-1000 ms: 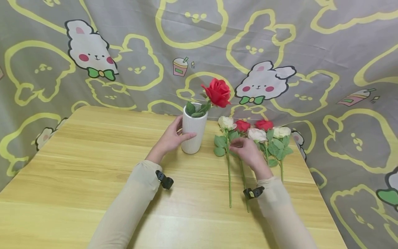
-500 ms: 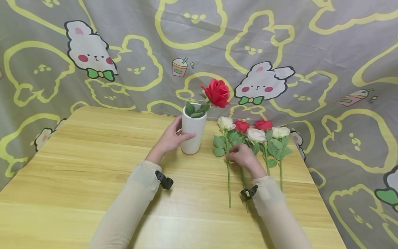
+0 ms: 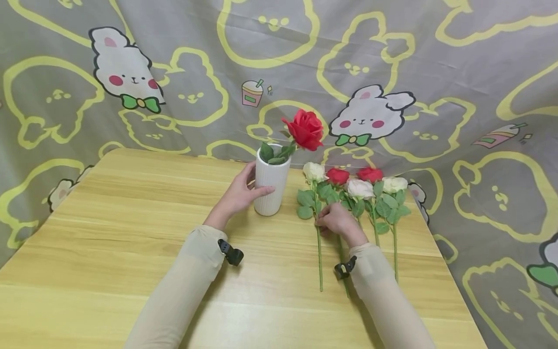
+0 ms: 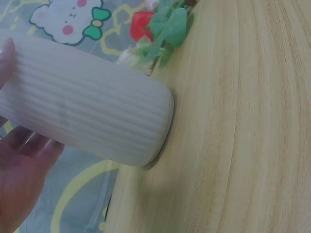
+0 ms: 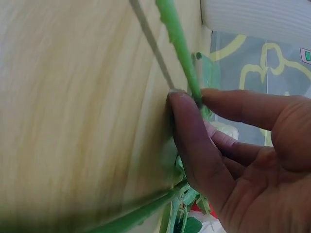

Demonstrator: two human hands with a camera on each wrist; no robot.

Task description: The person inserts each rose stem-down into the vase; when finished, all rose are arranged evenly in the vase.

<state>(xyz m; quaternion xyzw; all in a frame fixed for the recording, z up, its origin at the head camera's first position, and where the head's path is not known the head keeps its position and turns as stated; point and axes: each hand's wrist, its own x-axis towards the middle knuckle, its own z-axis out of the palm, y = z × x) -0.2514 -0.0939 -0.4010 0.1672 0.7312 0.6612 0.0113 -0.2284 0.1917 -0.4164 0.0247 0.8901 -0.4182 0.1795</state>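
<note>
Grey cloth [image 3: 192, 29] hangs behind a wooden table [image 3: 109, 232]. On it stands an upright white vase [image 3: 275, 177], gripped by the left hand [image 3: 240, 194]. To its right lies a white rose [image 3: 314, 172], bloom toward the cloth, stem [image 3: 320, 261] running straight away from it, pinched by the right hand [image 3: 339, 222]. The right wrist view shows fingertips [image 5: 183, 103] flanking the stem; only the head view reaches its lower end.

A ribbed vase [image 3: 271, 189] looks like matt ceramic. The table [image 3: 131, 228] shows smooth wood grain with a faint gloss. The backdrop [image 3: 183, 24] is creased, matt cloth. The vase's red rose [image 3: 307, 130] has fabric-like petals; a green stem [image 5: 181, 48] looks plastic. The sleeves [image 3: 174, 286] are wrinkled cloth.
</note>
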